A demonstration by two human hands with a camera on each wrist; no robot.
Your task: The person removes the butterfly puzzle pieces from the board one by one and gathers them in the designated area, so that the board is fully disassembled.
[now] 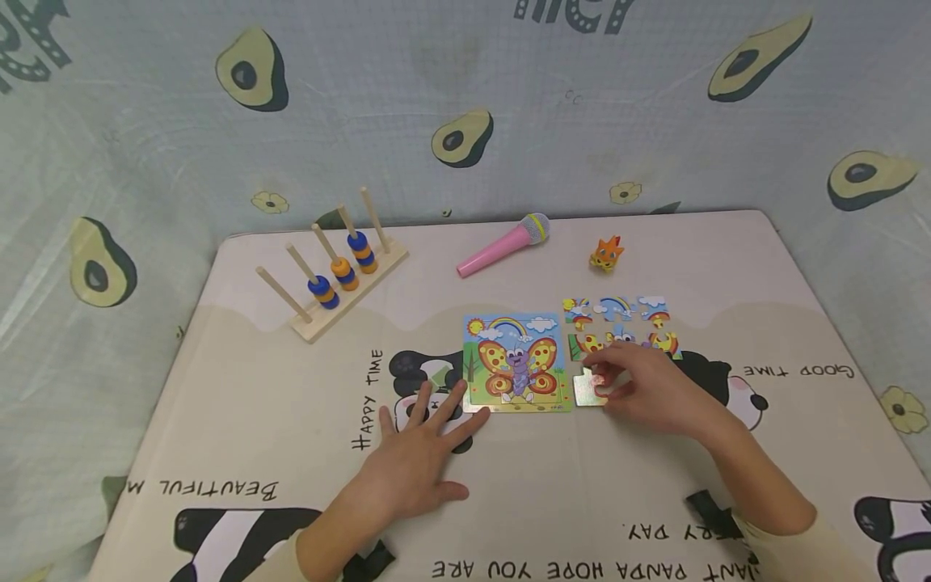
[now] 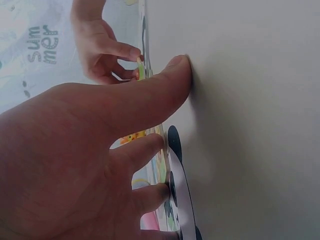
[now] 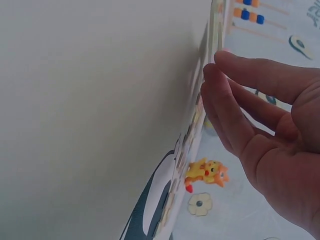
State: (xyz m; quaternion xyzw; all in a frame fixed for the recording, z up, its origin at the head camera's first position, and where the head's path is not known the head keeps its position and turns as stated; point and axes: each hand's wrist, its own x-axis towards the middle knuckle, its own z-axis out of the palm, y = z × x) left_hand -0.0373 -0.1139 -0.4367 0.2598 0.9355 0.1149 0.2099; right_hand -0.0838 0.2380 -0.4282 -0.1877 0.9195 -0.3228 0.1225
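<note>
A square butterfly picture board point(image 1: 518, 364) lies in the middle of the table. My left hand point(image 1: 418, 461) is spread flat beside it, with fingertips touching its lower left edge. Just right of the board, my right hand point(image 1: 647, 388) pinches a puzzle piece point(image 1: 586, 390) between thumb and fingers; light glints off the piece. The left wrist view shows that piece point(image 2: 141, 67) edge-on in the fingers. Further puzzle pieces point(image 1: 615, 308) lie in rows beyond the right hand, which partly covers them. In the right wrist view the thumb and fingertips meet, and the piece is hardly visible.
A wooden bead rack point(image 1: 349, 293) with blue and orange rings stands at the back left. Behind the board lies a pink toy microphone point(image 1: 498, 249). A small orange-yellow figurine point(image 1: 606, 254) stands at the back right. A patterned curtain point(image 1: 364, 105) rises behind the table.
</note>
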